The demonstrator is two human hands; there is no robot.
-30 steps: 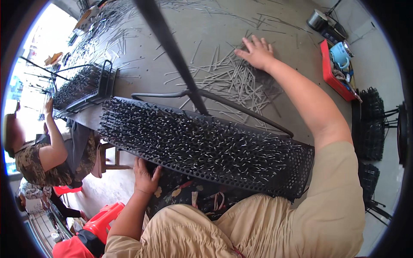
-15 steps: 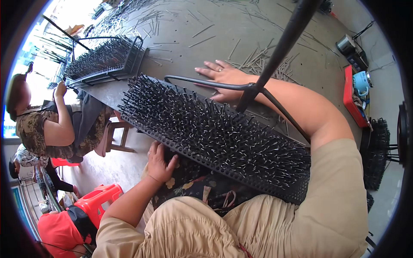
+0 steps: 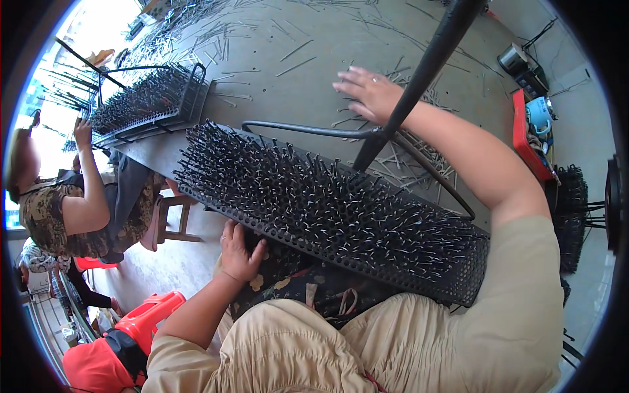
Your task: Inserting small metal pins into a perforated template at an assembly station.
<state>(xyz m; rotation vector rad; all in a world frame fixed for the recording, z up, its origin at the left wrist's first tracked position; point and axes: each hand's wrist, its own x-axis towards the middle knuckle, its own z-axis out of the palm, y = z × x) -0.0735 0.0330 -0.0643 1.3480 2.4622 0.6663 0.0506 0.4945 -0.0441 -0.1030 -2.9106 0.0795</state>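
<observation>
A long black perforated metal rack point(image 3: 481, 259) lies slantwise in front of me, packed with upright dark rods point(image 3: 314, 196) that show pale ends. My left hand point(image 3: 241, 255) is at the rack's near lower edge, over dark flowered cloth; its thumb stands apart from the fingers. Whether its fingertips touch the rack I cannot tell. Beyond the rack, my right hand point(image 3: 372, 95) is stretched over the grey table point(image 3: 275, 98) with its fingers spread and nothing held. Loose thin grey sticks point(image 3: 403, 157) lie scattered beside and below that hand.
A thick black post point(image 3: 426, 72) with bent bars rises at the rack's far side. Another filled rack point(image 3: 147, 98) stands at left, where a seated person point(image 3: 72, 209) works. A red tray point(image 3: 527, 137) with a light-blue cup point(image 3: 538, 116) sits at right. Red stools point(image 3: 147, 314) are lower left.
My right hand has slid away from the rack, to the right and farther over the table. My left hand stays at the rack's near edge. The whole view has shifted slightly.
</observation>
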